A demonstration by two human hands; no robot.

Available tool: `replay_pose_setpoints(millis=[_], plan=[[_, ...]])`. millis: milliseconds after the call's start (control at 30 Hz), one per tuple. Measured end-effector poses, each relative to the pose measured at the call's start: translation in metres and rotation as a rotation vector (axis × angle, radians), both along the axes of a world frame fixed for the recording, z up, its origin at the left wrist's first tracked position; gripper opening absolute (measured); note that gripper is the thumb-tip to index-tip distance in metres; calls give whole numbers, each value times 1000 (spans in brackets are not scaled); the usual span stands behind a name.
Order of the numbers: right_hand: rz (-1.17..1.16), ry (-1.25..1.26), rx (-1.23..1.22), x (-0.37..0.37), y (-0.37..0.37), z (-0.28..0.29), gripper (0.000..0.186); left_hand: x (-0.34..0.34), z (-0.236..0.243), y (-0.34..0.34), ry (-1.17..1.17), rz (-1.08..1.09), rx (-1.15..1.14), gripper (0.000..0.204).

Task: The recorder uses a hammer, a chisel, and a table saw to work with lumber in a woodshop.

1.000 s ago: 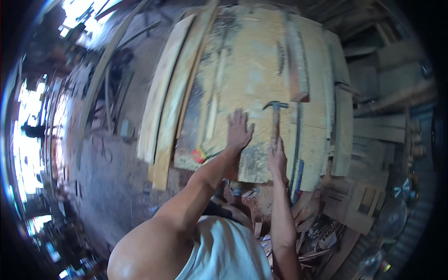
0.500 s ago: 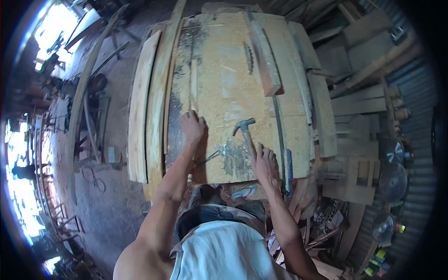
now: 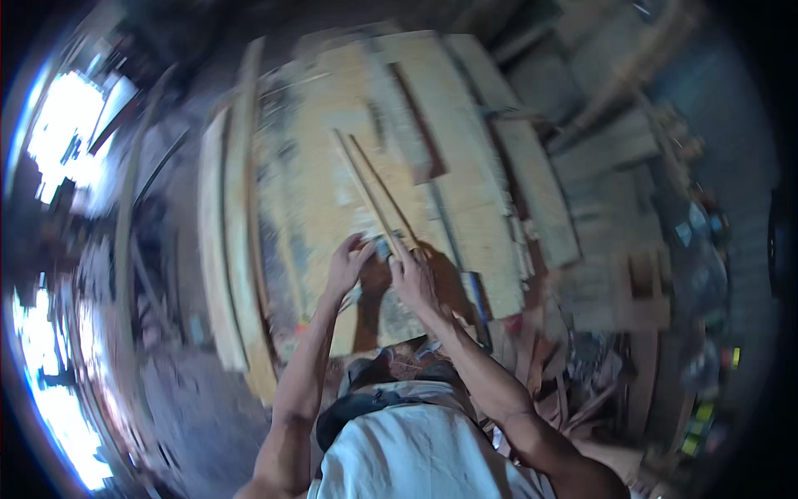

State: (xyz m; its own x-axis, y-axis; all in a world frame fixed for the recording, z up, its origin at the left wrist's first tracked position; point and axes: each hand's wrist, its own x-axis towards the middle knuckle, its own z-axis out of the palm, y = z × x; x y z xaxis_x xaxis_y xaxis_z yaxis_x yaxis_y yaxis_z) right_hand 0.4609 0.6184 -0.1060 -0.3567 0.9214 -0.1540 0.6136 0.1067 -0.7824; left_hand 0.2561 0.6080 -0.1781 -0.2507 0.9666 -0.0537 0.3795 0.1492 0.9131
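Note:
My right hand [image 3: 411, 276] is closed on a slim pale wooden strip [image 3: 362, 183], which slants up and away over the dusty worktable [image 3: 307, 100] and casts a shadow. My left hand [image 3: 347, 263] is just left of it, fingers curled; what they hold, if anything, is blurred. A dark blue-grey object [image 3: 382, 245] lies between my hands, too smeared to identify, possibly the hammer head. A blue tool [image 3: 476, 303] rests along the table's near right part.
Long planks [image 3: 218, 233] line the table's left side, with more boards [image 3: 540, 191] along its right. Scrap wood [image 3: 573, 374] fills the lower right. Offcuts and round blades lean by a corrugated wall at the far right. A long pole [image 3: 126, 216] stands out on the left.
The slim strip now rises at an angle from my right hand, where the hammer showed clearly before. My left hand has come rightward and down beside it. The view has shifted and blurred.

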Motion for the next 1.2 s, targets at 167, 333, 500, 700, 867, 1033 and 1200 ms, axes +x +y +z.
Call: replay_pose_setpoints(millis=[167, 333, 500, 700, 867, 1033, 1200], plan=[[-229, 9, 206, 44, 3, -3, 41, 26, -63, -10, 403, -230, -155, 86], [-331, -279, 143, 5, 40, -104, 40, -4, -110, 29, 531, -194, -310, 86], [-505, -362, 314, -33, 86, -178, 32, -9, -131, 111, 908, -31, 82, 64], [-594, -180, 1122, 10, 31, -180, 30, 53, -150, 112, 955, -160, 137, 64], [-563, -217, 878, 41, -2, -154, 58, 58, -148, 114, 1064, -160, 170, 65], [-590, -292, 643, 12, 18, -157, 57, 36, -147, 138, 1397, -90, 243, 66], [-490, -472, 600, 3, 2, -174, 57, 51, -161, 127, 1338, 148, 101, 67]])
